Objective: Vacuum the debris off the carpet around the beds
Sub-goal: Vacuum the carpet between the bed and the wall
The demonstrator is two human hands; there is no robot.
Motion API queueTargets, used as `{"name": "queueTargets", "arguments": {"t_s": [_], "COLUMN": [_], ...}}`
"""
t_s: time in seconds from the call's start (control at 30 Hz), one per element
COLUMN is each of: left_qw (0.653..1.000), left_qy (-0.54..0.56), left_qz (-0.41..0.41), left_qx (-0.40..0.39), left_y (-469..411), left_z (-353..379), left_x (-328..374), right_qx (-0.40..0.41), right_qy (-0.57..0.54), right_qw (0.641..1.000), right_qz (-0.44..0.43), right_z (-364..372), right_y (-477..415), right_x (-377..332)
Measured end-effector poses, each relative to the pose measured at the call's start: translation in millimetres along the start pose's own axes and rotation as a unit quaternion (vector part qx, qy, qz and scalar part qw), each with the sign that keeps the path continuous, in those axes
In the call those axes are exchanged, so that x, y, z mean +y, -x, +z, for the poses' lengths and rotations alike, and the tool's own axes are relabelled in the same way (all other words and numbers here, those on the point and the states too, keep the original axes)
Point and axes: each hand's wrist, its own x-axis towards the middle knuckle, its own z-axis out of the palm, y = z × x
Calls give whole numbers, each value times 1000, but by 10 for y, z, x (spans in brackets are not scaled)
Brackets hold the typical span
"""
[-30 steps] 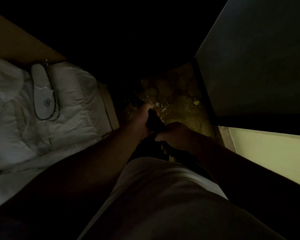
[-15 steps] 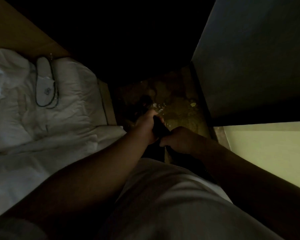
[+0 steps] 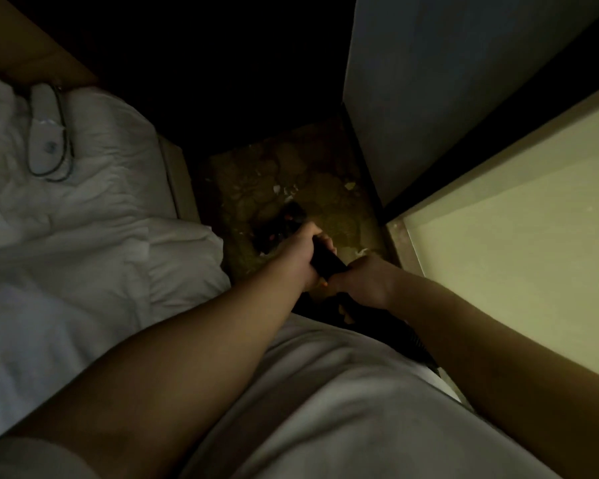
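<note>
Where the carpet runs between the bed and the wall, both hands grip the black vacuum. The left hand is curled round it farther down. The right hand is curled round it just behind. The dark end of the vacuum seems to sit on the carpet, but it is hard to see. White bits lie just past it. A slipper lies on the bed.
</note>
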Motion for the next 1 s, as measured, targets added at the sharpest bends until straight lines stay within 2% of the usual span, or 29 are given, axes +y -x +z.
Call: {"name": "queueTargets", "arguments": {"t_s": [0.23, 0.47, 0.77, 1.0], "left_qw": [998, 994, 997, 995], "left_qy": [-15, -3, 65, 92], "left_qz": [-41, -55, -5, 11], "left_qx": [-35, -92, -48, -26], "left_y": [154, 256, 70, -3], "left_z": [-176, -752, -1716, -2117], "left_x": [-381, -502, -232, -172], "right_qx": [-13, 17, 29, 37], "right_qy": [-52, -63, -40, -39], "right_qw": [998, 998, 999, 999], "right_qz": [16, 19, 19, 2], "right_z": [296, 917, 1661, 1987], "right_y": [362, 463, 86, -52], "right_x": [234, 174, -440, -620]}}
